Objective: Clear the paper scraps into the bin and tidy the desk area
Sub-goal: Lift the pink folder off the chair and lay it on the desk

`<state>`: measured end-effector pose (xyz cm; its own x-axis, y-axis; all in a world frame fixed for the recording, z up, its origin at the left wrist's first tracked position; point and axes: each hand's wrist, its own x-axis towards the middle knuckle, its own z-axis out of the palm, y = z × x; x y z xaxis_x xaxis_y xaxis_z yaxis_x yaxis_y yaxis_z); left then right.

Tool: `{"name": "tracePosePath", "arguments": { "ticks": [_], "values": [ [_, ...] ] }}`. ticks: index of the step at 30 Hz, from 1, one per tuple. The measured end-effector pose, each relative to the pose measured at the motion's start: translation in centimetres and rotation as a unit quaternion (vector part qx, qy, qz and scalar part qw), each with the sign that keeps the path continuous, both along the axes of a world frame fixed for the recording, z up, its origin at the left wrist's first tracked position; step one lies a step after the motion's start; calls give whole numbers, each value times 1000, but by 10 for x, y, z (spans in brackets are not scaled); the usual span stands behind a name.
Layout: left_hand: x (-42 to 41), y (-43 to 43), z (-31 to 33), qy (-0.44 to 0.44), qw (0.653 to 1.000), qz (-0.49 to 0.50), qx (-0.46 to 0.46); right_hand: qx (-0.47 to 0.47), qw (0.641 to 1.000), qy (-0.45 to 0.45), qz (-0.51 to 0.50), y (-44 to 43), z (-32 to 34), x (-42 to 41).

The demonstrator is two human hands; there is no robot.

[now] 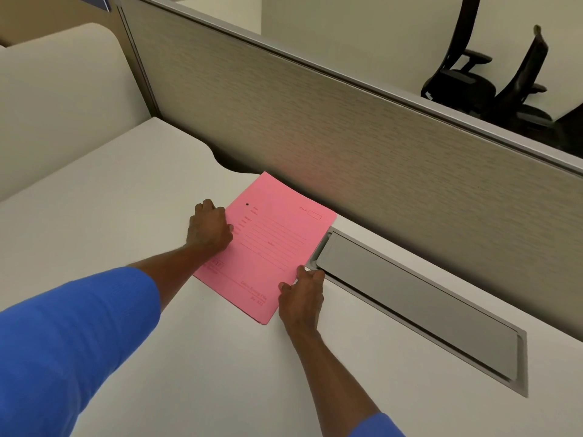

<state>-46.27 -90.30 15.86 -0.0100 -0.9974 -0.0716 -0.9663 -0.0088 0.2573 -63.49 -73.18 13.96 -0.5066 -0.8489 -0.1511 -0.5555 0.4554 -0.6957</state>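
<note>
A pink file folder [268, 244] with printed lines lies flat on the white desk [126, 216], close to the partition. My left hand [208, 228] rests on its left edge with the fingers curled over it. My right hand [301, 294] grips the folder's right edge near the lower corner, thumb on top. No paper scraps and no bin are in view.
A grey fabric partition [347, 146] runs along the back of the desk. A long grey cable-tray lid [416, 304] is set into the desk to the right of the folder. Two black office chairs [492, 80] stand beyond the partition. A cream panel [56, 99] rises at left.
</note>
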Motion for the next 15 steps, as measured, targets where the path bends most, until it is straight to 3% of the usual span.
{"name": "tracePosePath", "arguments": {
  "ticks": [15],
  "values": [
    [-2, 16, 10, -16, 999, 2, -32, -48, 998, -31, -4, 12, -6, -4]
  ]
}}
